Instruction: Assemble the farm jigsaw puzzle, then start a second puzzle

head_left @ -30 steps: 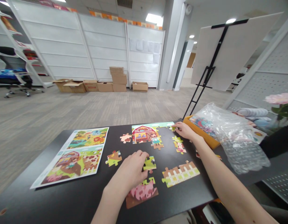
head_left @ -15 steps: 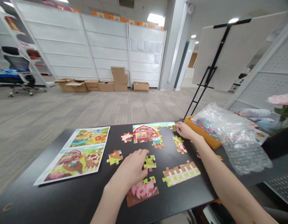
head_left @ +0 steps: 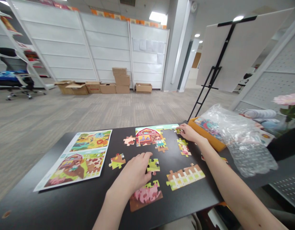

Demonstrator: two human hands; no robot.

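Observation:
My right hand reaches to the far edge of the table, its fingertips closed on a small green puzzle piece at the right end of the joined barn section. Resting on the table, my left hand has its thumb and fingers apart beside a green puzzle piece, whose left part they cover. Just below it lies the joined pink pig section. A white fence section sits to the right, under a two-tone cow-patterned section. Loose pieces include a yellow-green one and a brown-pink one.
A printed picture sheet lies on the left of the black table. At the right, an orange box of pieces stands partly under a clear plastic bag. More pieces lie partly behind my right forearm.
Both hands stay almost where they were, and the puzzle sections have not moved. The view has shifted very slightly.

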